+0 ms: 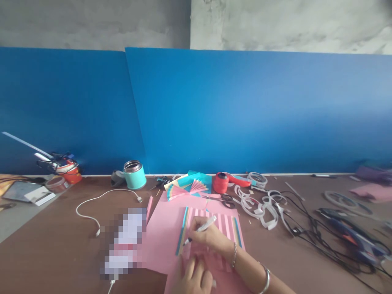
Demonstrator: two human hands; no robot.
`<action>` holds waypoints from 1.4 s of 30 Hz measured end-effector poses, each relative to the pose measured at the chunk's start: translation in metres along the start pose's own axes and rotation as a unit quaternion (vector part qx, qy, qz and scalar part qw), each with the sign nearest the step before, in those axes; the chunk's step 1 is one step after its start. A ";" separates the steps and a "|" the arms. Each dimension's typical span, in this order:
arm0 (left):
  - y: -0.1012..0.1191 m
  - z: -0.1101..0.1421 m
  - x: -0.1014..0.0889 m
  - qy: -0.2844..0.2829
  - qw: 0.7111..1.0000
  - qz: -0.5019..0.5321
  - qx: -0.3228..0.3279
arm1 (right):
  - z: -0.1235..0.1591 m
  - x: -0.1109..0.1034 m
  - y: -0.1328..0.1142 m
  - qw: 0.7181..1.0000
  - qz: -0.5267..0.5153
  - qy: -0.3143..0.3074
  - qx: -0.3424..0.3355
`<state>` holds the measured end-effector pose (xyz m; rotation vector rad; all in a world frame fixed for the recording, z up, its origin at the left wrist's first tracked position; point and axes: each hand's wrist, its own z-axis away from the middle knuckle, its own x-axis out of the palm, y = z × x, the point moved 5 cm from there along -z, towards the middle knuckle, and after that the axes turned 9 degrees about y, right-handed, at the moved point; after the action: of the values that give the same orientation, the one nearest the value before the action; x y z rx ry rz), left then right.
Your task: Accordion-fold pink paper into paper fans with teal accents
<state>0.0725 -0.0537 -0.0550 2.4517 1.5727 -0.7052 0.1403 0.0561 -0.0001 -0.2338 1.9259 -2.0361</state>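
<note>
From the head view, the right hand (211, 237) is closed around a white marker (206, 224), pinching it like a pen, with its dark tip angled down to the left edge of a striped pink paper (226, 228). Gripping it low, near the tip, probably gives finer control. The left hand (191, 279) is open, palm down, its fingers loosely bent on the near part of the paper; it seems to be there to stop the paper sliding. No object shows in its grasp.

The striped paper, with blue and tan bands along both sides, lies in front of the person, over a larger pink sheet (159, 232) on the brown table (55, 241). Lying flat, it gives the marker a firm backing.

Just beyond are a pleated paper fan (198, 187) and scissors (226, 198), presumably put down where either is easy to reach without crowding the hands. A red object with a handle (220, 184) sits behind the scissors, and curled white strips (271, 222) lie loose to the right. Left of the paper, a pixelated item (128, 234) can't be made out; near it lies a white cable (88, 199), with an open turquoise container (135, 178) upright behind.
</note>
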 end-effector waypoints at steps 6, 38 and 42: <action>0.000 -0.012 -0.009 -0.044 0.999 -0.002 0.008 | 0.003 -0.004 -0.011 0.998 -0.049 0.033 -0.039; 0.000 -0.011 -0.009 -0.070 0.997 0.007 -0.015 | 0.005 0.002 -0.001 0.994 0.061 0.017 -0.085; -0.001 -0.008 -0.007 -0.058 0.998 0.011 -0.015 | 0.005 0.002 -0.002 0.993 0.078 0.026 -0.084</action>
<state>0.0717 -0.0560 -0.0442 2.3567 1.5018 -0.8001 0.1400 0.0505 0.0018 -0.0668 2.0793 -1.7993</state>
